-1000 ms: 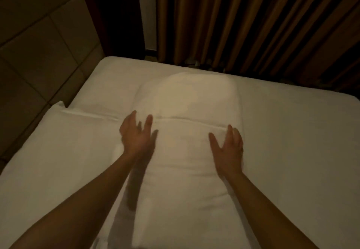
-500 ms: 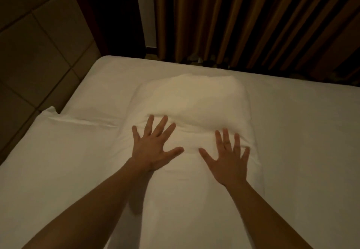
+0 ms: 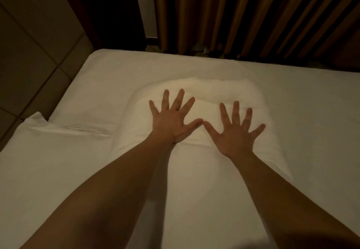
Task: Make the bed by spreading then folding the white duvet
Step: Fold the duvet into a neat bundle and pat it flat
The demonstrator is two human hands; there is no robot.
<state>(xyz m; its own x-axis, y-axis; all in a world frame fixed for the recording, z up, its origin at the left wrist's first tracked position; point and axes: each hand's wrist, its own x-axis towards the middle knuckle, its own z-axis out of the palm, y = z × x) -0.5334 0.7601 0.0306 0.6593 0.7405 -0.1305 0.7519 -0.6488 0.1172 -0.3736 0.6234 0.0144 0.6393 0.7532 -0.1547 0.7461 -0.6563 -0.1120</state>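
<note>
Both hands flat on the folded white duvet (image 3: 194,180)

Left hand (image 3: 171,120) and right hand (image 3: 236,131) press palm-down with fingers splayed straight, gripping nothing, thumb tips nearly touching. The duvet lies as a long folded strip down the middle of the bed (image 3: 311,116), its rounded far end near the brown curtain (image 3: 253,15); tiled floor (image 3: 39,44) shows at left
</note>
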